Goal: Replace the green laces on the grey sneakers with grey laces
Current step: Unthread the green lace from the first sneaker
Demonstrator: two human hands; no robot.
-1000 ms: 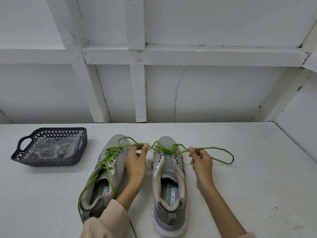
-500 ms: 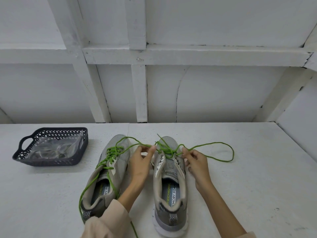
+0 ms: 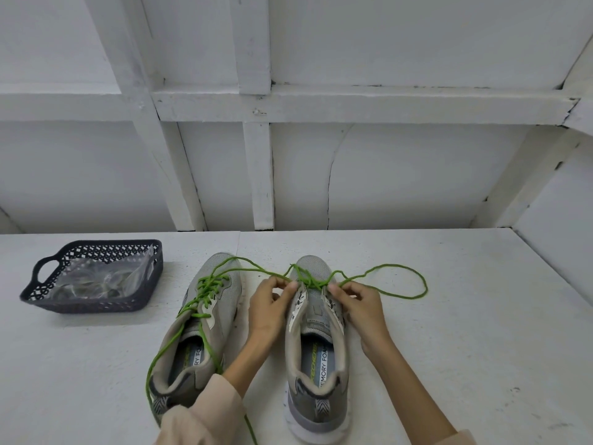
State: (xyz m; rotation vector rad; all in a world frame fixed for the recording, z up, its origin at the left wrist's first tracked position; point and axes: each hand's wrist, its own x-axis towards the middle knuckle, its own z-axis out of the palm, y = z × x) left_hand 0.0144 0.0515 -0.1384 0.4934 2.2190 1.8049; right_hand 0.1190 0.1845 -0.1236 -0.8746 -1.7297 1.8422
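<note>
On the table [image 3: 465, 332], in the head view, the left hand [image 3: 268, 305] and right hand [image 3: 364, 305] each pinch the green lace [image 3: 308, 279] at the toe eyelets of the right sneaker [image 3: 316, 354]; easing it out crossing by crossing should avoid snags.

Left hand [image 3: 268, 303] and right hand [image 3: 362, 305] are bare. A loose pale-beige sleeve [image 3: 205, 412] ends mid-forearm on the left; a sliver of matching cuff [image 3: 467, 437] shows on the right.

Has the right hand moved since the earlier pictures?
Yes. The right hand moved left, toward the right sneaker; its fingertips now pinch the green lace over the eyelets.
</note>
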